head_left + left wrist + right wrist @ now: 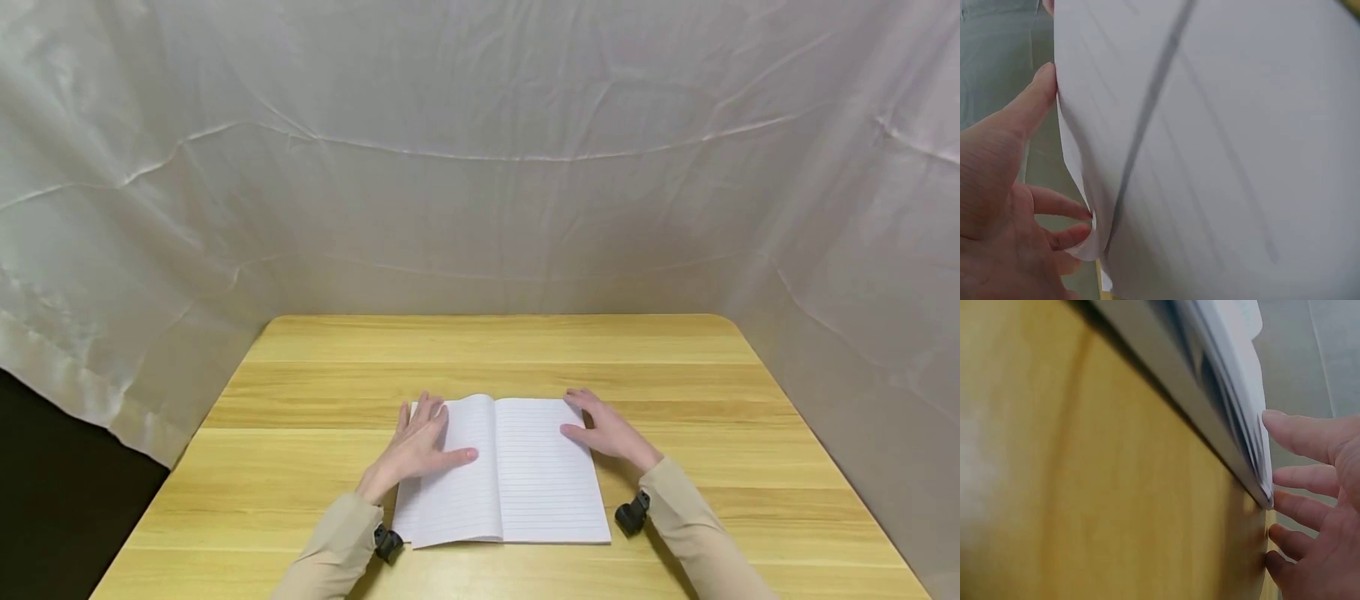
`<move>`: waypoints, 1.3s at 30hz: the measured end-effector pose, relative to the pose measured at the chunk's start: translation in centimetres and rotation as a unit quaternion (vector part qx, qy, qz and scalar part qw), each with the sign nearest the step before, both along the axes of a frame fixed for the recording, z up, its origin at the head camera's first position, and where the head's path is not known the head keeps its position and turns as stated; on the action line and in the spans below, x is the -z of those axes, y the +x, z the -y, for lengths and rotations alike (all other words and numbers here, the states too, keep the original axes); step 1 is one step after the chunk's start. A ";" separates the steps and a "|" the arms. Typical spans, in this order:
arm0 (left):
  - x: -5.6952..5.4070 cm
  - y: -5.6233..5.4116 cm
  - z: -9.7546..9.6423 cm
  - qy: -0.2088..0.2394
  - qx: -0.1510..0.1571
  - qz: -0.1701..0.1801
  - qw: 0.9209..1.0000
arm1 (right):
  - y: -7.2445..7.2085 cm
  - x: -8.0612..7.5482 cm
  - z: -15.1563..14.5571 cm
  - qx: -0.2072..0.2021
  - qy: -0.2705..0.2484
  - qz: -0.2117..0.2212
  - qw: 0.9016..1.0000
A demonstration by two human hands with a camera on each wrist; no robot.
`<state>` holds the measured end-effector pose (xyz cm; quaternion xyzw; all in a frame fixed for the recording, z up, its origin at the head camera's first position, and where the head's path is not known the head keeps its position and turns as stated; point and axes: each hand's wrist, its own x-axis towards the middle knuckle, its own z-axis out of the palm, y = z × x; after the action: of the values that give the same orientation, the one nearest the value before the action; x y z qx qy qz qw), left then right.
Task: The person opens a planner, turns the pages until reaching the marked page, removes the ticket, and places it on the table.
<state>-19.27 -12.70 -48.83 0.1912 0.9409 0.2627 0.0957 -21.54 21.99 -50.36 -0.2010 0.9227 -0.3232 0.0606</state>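
Observation:
A lined notebook (551,487) lies spread flat on the wooden table, its white pages facing up. My left hand (417,450) rests on the left page (457,512), fingers spread and thumb reaching toward the fold. In the left wrist view, the thumb touches the paper (1241,125), and two fingertips meet a curled edge of a leaf. My right hand (609,429) is at the upper right corner of the right page, its thumb on the paper. From the right wrist view, the fingers of that hand (1325,500) extend beside the notebook's page edges (1235,412).
The light wooden table (300,475) extends around the notebook on all sides. Pale fabric curtains (480,217) hang behind it and at both sides. A dark area (67,500) shows beyond the table at the lower left. Small black cameras (632,514) sit on both wrists.

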 end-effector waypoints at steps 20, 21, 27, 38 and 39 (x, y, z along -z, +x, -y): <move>0.4 0.0 -0.3 -0.060 0.050 -0.044 0.996 | -1.5 0.2 -0.1 0.022 0.007 -0.007 1.000; 0.4 0.0 -0.4 -0.060 0.053 -0.044 0.996 | -1.5 0.2 0.0 0.026 0.004 -0.011 1.000; 0.5 0.2 -0.5 -0.049 0.072 -0.026 0.996 | -1.5 0.0 0.3 0.055 -0.022 -0.033 0.998; 0.5 0.2 -0.4 -0.032 0.071 0.014 0.997 | -1.4 0.1 0.7 0.097 -0.083 -0.062 0.990; 0.5 0.2 -0.4 -0.031 0.071 0.017 0.997 | -1.4 0.1 0.7 0.096 -0.084 -0.069 0.989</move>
<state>-19.08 -12.35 -49.32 0.2501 0.9308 0.2293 0.1360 -22.95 21.27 -50.48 -0.1372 0.9092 -0.3896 -0.0517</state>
